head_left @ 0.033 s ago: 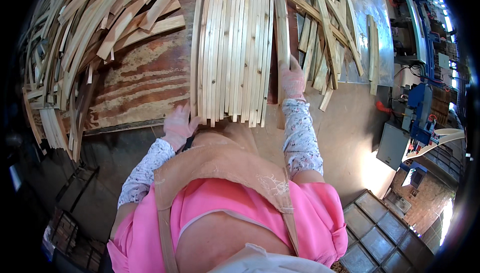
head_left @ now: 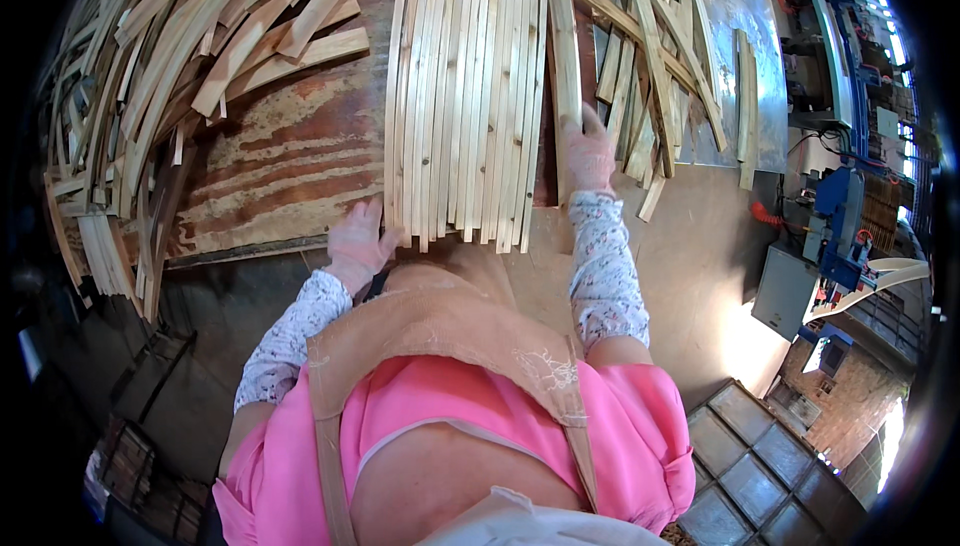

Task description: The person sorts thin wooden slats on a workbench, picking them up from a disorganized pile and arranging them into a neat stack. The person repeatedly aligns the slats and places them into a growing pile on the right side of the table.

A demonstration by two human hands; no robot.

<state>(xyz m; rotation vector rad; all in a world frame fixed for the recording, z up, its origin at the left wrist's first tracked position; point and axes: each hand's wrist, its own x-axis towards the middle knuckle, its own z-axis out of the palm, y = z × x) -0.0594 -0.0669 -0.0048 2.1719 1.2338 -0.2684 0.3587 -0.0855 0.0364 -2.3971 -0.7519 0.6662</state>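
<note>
- Progress: a flat row of pale wooden strips (head_left: 470,96) is laid side by side on the bench (head_left: 290,176), extending away between the two hands. The near ends are uneven, so alignment is judged incomplete.
- Outstanding: loose wood is left unarranged in a left heap (head_left: 190,36), beyond and left of the left hand, and in a right heap (head_left: 655,66), beyond and right of the right hand.
- Left grip: the thumb of the left hand (head_left: 358,244) is spread from the fingers beside the row's near left corner. Nothing is seen held; thumb contact with the row cannot be confirmed.
- Right grip: the fingers of the right hand (head_left: 588,158) are partly curled over a separate strip (head_left: 565,56), which runs forward from the hand, right of the row. Whether it is clamped or only touched cannot be told.
- Count: two hands; one row, of about fifteen strips, narrow joints preventing an exact figure; one separate strip under the right hand; two heaps, whose overlapping pieces cannot be counted reliably.
</note>
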